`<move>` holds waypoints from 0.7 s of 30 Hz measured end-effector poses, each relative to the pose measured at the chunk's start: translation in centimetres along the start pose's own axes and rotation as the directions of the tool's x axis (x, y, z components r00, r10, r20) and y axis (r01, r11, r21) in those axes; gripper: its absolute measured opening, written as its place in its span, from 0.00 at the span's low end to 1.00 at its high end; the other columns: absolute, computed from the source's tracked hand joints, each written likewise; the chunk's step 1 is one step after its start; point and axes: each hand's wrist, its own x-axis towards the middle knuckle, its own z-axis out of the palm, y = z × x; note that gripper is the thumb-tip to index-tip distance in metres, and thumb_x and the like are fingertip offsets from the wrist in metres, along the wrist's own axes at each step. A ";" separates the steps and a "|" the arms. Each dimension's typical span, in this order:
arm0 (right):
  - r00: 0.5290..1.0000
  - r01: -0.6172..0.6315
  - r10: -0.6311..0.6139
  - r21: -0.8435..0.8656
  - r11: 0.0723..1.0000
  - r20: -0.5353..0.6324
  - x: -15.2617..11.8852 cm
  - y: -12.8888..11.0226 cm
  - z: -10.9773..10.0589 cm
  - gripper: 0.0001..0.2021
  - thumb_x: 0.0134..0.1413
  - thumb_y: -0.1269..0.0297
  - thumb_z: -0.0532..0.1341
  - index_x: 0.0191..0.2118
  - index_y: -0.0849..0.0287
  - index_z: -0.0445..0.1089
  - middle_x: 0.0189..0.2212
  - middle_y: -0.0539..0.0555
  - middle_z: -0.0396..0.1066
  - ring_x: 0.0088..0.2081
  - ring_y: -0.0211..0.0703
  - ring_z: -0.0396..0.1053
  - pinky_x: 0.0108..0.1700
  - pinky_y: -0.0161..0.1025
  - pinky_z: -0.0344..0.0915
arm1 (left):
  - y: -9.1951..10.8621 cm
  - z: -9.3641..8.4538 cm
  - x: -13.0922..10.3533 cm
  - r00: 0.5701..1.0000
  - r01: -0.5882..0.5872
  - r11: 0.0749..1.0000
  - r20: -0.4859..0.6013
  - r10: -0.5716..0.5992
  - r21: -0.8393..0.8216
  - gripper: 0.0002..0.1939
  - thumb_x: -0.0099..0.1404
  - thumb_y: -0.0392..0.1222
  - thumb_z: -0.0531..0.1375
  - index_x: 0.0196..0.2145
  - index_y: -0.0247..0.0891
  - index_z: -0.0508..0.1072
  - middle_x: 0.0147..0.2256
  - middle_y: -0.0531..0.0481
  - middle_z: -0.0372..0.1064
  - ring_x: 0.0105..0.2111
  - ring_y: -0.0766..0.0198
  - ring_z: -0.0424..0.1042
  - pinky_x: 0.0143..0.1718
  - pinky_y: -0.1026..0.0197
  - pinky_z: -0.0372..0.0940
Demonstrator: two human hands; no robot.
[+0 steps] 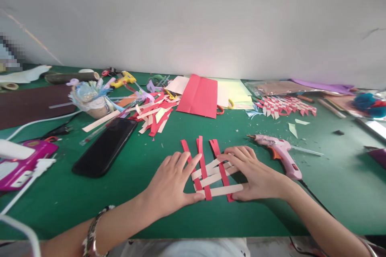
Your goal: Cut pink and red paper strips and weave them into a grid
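Note:
Three red paper strips (202,156) run away from me on the green table, crossed by several cream strips (221,190) in a loose lattice. On its left side lies my left hand (173,180), fingers spread, thumb at the lower end of the strips and index finger over the upper part. My right hand (253,172) rests at the right side, fingers apart over the upper cream strips and thumb by the lowest one. Both hands press on the strips without gripping them, as far as I can see.
A pink glue gun (282,152) lies right of my right hand, its cord running forward. A black phone (105,146) is at the left. Behind are loose strips (153,114), a red sheet (199,96) and woven red-and-white pieces (283,106). A magenta device (27,164) sits far left.

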 end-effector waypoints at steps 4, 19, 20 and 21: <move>0.999 0.048 -0.048 0.013 0.999 0.022 0.2 -0.3 -0.1 0.39 0.30 0.57 0.66 0.54 0.49 0.55 0.49 0.56 0.54 0.51 0.54 0.51 0.51 0.50 0.52 | 0.1 0.1 0.1 0.997 -0.071 0.993 -0.029 0.069 -0.097 0.41 0.52 0.64 0.55 0.56 0.36 0.56 0.49 0.39 0.57 0.47 0.48 0.59 0.44 0.47 0.59; 0.995 0.101 -0.101 -0.068 0.993 0.005 0.6 -0.8 -0.1 0.33 0.39 0.54 0.63 0.54 0.52 0.55 0.46 0.56 0.60 0.50 0.51 0.56 0.55 0.56 0.42 | 0.7 0.0 -0.3 0.979 -0.201 0.979 0.021 0.201 -0.030 0.24 0.57 0.51 0.58 0.48 0.36 0.60 0.40 0.45 0.63 0.37 0.55 0.63 0.34 0.56 0.61; 0.995 0.096 -0.096 -0.064 0.993 0.001 0.6 -0.8 -0.2 0.30 0.41 0.55 0.62 0.53 0.52 0.56 0.46 0.56 0.60 0.50 0.51 0.56 0.54 0.55 0.44 | 0.6 0.0 -0.1 0.978 -0.207 0.978 0.020 0.208 -0.032 0.23 0.58 0.50 0.58 0.48 0.35 0.60 0.40 0.45 0.63 0.37 0.56 0.63 0.34 0.56 0.61; 0.996 0.091 -0.092 -0.060 0.994 -0.004 0.7 -0.8 -0.3 0.28 0.42 0.55 0.61 0.52 0.53 0.57 0.46 0.57 0.60 0.50 0.51 0.56 0.53 0.54 0.46 | 0.5 -0.1 0.2 0.978 -0.209 0.977 0.016 0.209 -0.033 0.23 0.59 0.49 0.58 0.48 0.35 0.60 0.40 0.45 0.63 0.37 0.56 0.63 0.34 0.57 0.61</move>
